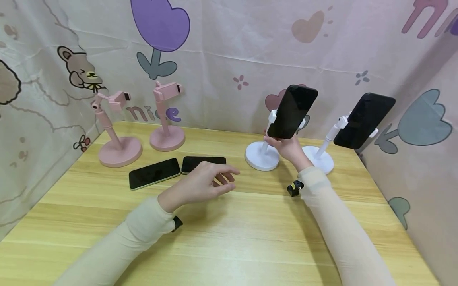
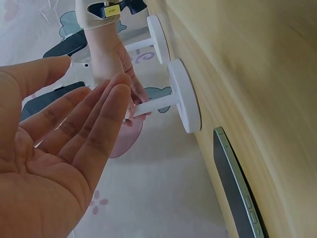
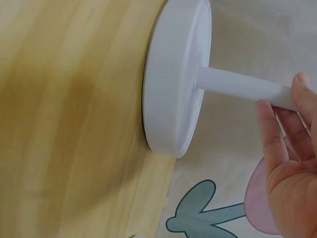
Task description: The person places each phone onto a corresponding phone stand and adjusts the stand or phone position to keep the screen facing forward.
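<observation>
My right hand (image 1: 289,150) grips the post of a white phone stand (image 1: 262,156), whose round base sits on the table. A dark phone (image 1: 293,111) is clamped at the top of that stand, tilted. Up close in the right wrist view, thumb and fingers of the right hand (image 3: 294,144) are around the white post (image 3: 242,87). My left hand (image 1: 202,182) hovers above the table with loosely bent fingers and nothing in it. Behind it lies a phone (image 1: 204,161), partly hidden by that hand, and another phone (image 1: 154,173) lies to its left.
Another white stand (image 1: 318,159) holding a dark phone (image 1: 364,120) stands right of my right hand. Two pink phone stands, one at the left (image 1: 119,151) and one farther back (image 1: 167,138), have no phone in their clamps. A patterned cloth (image 1: 222,103) hangs behind the table.
</observation>
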{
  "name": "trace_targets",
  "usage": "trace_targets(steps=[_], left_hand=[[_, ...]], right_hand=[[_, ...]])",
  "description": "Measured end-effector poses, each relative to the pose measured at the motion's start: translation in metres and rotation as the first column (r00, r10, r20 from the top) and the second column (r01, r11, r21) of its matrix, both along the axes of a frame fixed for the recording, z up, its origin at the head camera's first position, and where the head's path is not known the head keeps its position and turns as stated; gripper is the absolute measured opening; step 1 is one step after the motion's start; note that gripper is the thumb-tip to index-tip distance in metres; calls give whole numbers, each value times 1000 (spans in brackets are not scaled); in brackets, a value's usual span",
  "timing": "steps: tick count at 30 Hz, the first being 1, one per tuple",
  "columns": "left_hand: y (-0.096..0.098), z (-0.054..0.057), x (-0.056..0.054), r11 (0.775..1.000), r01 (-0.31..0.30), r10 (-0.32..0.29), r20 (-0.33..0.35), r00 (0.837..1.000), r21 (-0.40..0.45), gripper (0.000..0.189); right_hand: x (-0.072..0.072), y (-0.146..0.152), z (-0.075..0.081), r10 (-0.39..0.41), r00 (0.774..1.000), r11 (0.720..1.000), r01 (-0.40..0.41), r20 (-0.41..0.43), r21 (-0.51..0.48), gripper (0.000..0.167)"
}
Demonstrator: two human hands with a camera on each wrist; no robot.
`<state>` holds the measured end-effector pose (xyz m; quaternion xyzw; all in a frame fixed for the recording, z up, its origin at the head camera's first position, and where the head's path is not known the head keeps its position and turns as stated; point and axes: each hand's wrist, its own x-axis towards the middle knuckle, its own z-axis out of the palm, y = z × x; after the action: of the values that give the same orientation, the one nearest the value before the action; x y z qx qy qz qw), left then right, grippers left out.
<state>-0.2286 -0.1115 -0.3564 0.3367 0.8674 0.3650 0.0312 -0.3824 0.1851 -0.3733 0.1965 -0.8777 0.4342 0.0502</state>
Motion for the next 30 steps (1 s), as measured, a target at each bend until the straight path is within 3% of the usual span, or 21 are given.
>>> trace_targets(steps=[9, 23, 30], left_hand=[[-6, -3, -2, 1000, -19, 18, -47, 999, -10, 31], [-22, -2, -4, 994, -99, 97, -42, 994, -54, 32], [-33, 1, -4, 986, -142, 139, -48, 989, -82, 32]], right_hand=[[0, -2, -10, -24, 992, 998, 30, -124, 51, 21], [12, -8, -10, -136, 988, 990, 138, -67, 41, 24], [12, -10, -13, -148, 986, 989, 147, -73, -12, 22]])
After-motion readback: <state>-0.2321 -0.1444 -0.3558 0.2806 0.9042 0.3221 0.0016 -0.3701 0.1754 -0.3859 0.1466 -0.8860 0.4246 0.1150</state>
